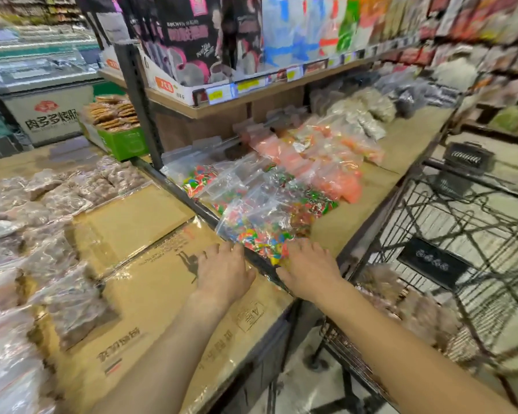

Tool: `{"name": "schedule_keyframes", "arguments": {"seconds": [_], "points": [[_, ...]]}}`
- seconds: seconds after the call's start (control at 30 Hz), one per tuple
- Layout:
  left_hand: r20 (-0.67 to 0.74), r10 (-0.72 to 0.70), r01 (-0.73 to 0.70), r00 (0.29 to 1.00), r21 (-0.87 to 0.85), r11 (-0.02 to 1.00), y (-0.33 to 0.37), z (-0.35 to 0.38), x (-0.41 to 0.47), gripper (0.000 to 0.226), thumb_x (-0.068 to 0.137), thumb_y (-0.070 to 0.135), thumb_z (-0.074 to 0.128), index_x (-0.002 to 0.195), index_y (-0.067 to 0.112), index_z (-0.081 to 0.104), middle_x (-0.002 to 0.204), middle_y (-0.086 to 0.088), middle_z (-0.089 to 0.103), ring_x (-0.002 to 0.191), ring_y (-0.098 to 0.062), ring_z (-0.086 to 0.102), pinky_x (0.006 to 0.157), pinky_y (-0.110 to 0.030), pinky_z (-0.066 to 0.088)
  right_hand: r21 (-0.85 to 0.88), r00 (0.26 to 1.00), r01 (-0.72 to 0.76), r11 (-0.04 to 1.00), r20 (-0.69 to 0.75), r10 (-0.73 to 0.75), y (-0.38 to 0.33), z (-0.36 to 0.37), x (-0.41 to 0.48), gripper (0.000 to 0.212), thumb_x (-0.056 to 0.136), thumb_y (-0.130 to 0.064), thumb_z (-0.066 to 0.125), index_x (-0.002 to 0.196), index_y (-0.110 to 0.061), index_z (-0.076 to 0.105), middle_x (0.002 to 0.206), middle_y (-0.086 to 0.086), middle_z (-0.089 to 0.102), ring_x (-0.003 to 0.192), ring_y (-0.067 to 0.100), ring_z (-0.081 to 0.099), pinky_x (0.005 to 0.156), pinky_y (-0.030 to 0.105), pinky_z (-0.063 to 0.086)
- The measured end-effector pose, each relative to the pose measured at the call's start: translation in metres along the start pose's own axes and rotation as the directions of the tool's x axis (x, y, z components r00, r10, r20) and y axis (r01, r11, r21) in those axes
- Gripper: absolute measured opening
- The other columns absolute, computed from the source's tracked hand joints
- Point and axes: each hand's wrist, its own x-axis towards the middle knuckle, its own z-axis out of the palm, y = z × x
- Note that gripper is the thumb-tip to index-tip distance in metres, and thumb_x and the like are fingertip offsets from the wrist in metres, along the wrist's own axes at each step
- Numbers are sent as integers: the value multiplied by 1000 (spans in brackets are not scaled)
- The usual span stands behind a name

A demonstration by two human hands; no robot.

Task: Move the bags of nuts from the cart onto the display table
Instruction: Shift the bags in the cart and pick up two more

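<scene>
Left grip (225, 273): released; fingers spread flat on the table's brown cardboard sheeting under clear film (132, 222).
Right grip (308, 268): released; straight fingers rest on the near end of a clear plastic bag of multicoloured sweets (260, 231); nothing clasped.
Divider: a black metal rail (168, 184) runs between the two grips, separating the cardboard section from the sweets.
Cart: a black wire shopping cart (434, 262) stands just right of the table.
Task stock: clear bags of brown nuts (407, 306) lie in the cart, blurred.
Placed stock: further brown nut bags (51, 204) lie on the table's left part.
</scene>
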Motion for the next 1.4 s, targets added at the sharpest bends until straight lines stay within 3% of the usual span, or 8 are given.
{"name": "schedule_keyframes", "arguments": {"seconds": [0.3,0.57,0.8,1.03,1.17,1.3,1.4], "points": [[57,124,-127,991,52,991,119,13,58,68,101,51,51,158,16,39,163,-10,41,152,-38,32,121,-56,31,39,994,-110,993,27,109,122,7,17,60,107,-53,42,148,-9,46,146,16,52,135,38,46,112,53,39],[124,200,-210,972,77,975,216,31,90,64,101,51,51,154,16,42,155,-10,48,146,-35,39,120,-51,33,81,983,-184,980,30,182,219,28,26,68,105,-58,44,156,-12,38,153,14,46,140,38,43,115,53,39],[199,279,-303,939,98,948,273,59,107,68,103,55,48,156,14,39,157,-11,46,147,-39,37,120,-54,31,156,958,-287,945,72,279,278,60,20,64,104,-56,48,151,-14,44,155,13,48,146,36,41,121,56,36],[258,379,-408,889,65,911,311,78,130,67,104,52,50,158,15,38,160,-8,45,149,-35,35,122,-51,30,205,915,-401,893,139,378,309,79,20,69,105,-56,48,159,-15,37,164,11,39,151,33,37,126,55,29],[289,437,-472,852,60,880,326,92,150,64,103,50,50,157,17,40,159,-6,46,149,-32,36,120,-48,32,207,869,-490,847,196,455,318,78,24,66,107,-51,44,160,-13,35,162,15,41,153,37,35,128,63,19],[312,511,-557,801,76,827,336,108,171,63,102,54,50,153,16,45,155,-7,51,145,-32,43,117,-51,37,215,802,-594,775,239,548,323,86,33,73,104,-55,51,163,-16,31,173,16,21,161,44,8,125,59,-7],[351,551,-606,757,63,793,342,124,182,60,103,51,50,151,15,46,153,-8,53,143,-34,44,115,-52,38,219,770,-632,743,286,570,327,101,39,81,105,-54,49,166,-10,17,175,22,4,162,42,-1,130,58,3]]}}
